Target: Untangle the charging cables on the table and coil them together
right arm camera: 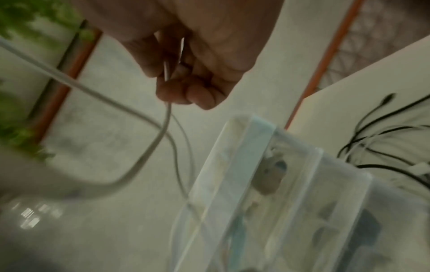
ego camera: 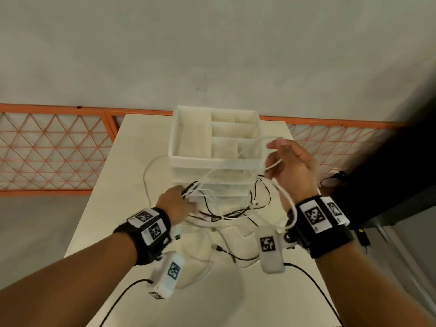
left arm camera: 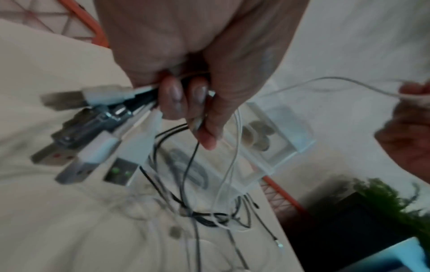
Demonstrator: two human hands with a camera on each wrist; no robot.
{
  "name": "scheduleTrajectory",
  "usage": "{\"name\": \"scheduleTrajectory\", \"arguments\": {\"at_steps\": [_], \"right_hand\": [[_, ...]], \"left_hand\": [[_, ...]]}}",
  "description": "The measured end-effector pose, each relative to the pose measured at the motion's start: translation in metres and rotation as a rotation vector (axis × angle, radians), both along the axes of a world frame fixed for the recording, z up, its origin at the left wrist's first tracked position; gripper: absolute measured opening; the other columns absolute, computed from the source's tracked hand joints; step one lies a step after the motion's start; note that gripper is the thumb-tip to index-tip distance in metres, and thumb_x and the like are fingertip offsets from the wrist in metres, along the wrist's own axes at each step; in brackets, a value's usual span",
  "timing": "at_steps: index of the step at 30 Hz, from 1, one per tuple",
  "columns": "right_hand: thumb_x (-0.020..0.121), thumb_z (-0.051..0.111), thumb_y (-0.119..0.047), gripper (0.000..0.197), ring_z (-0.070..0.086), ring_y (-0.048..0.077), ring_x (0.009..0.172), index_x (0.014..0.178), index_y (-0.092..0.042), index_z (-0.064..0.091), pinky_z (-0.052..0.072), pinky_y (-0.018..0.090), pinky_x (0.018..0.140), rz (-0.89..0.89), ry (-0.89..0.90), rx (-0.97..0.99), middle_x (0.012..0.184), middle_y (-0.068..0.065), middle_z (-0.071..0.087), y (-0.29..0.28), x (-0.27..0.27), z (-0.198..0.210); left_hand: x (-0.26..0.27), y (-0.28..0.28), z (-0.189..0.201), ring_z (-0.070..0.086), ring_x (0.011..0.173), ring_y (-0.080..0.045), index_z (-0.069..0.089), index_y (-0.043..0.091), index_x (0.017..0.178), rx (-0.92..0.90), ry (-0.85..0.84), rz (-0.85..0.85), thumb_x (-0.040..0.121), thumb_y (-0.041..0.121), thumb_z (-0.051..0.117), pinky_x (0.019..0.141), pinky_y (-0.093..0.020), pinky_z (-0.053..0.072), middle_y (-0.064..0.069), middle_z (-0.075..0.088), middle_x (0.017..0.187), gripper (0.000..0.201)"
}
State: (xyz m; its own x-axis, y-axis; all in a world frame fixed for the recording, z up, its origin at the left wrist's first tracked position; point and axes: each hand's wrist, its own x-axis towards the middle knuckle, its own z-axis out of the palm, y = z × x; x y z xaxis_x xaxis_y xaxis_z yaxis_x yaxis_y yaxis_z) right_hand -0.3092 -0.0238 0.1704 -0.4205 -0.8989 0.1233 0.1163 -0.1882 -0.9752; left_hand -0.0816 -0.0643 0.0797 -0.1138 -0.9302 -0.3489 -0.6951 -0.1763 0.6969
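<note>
A tangle of black and white charging cables [ego camera: 233, 208] lies on the white table [ego camera: 122, 185] in front of a drawer unit. My left hand [ego camera: 174, 204] grips a bundle of cables just behind their USB plugs [left arm camera: 93, 128], which fan out to the left in the left wrist view. My right hand [ego camera: 290, 166] is raised beside the drawer unit's top and pinches a single white cable [right arm camera: 166, 119]. That white cable [ego camera: 285, 194] loops down past the right wrist and runs across towards the left hand's bundle [left arm camera: 302, 84].
A translucent drawer unit [ego camera: 214, 147] with an open compartmented top tray stands mid-table, close behind both hands. An orange lattice fence [ego camera: 52, 147] runs behind the table. A green plant [left arm camera: 391, 202] and dark equipment stand off to the right. Black wires trail from the wrist cameras.
</note>
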Motion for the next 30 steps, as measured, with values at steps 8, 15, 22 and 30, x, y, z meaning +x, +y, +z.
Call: {"name": "scheduleTrajectory", "arguments": {"at_steps": [8, 15, 22, 30], "right_hand": [[0.093, 0.058, -0.018, 0.025, 0.04, 0.018, 0.044, 0.072, -0.008, 0.066, 0.032, 0.024, 0.04, -0.198, 0.226, 0.73, 0.064, 0.008, 0.055, -0.008, -0.069, -0.043], [0.098, 0.053, -0.031, 0.025, 0.065, 0.017, 0.054, 0.094, -0.015, 0.071, 0.059, 0.036, 0.064, -0.463, 0.336, 0.452, 0.08, 0.004, 0.071, -0.034, -0.091, -0.027], [0.094, 0.059, -0.029, 0.075, 0.062, 0.021, 0.104, 0.157, -0.011, 0.023, 0.044, 0.05, 0.111, -0.028, 0.139, 0.626, 0.134, 0.011, 0.058, -0.057, -0.107, -0.059], [0.083, 0.079, -0.032, 0.043, 0.045, 0.018, 0.054, 0.124, -0.03, 0.067, 0.041, 0.03, 0.059, 0.317, 0.453, 0.211, 0.061, 0.002, 0.053, -0.008, -0.021, 0.004]], "left_hand": [[0.046, -0.016, 0.043, 0.028, 0.049, -0.008, 0.063, 0.011, 0.084, 0.219, 0.502, 0.029, 0.077, 0.036, 0.081, 0.042, -0.022, 0.023, 0.006, 0.035, 0.057, 0.032], [0.047, -0.016, 0.097, 0.019, 0.05, -0.013, 0.064, 0.008, 0.084, 0.123, 0.624, 0.034, 0.098, 0.053, 0.041, 0.039, -0.022, 0.022, 0.001, 0.022, 0.059, 0.052], [0.048, -0.007, 0.1, 0.02, 0.051, -0.013, 0.067, 0.007, 0.084, 0.061, 0.607, 0.055, 0.099, 0.041, 0.049, 0.044, -0.024, 0.022, 0.002, 0.023, 0.059, 0.042], [0.027, -0.001, 0.107, 0.024, 0.051, -0.014, 0.07, 0.001, 0.088, -0.045, 0.543, -0.041, 0.099, 0.038, 0.051, 0.048, -0.025, 0.023, 0.003, 0.031, 0.057, 0.043]]}}
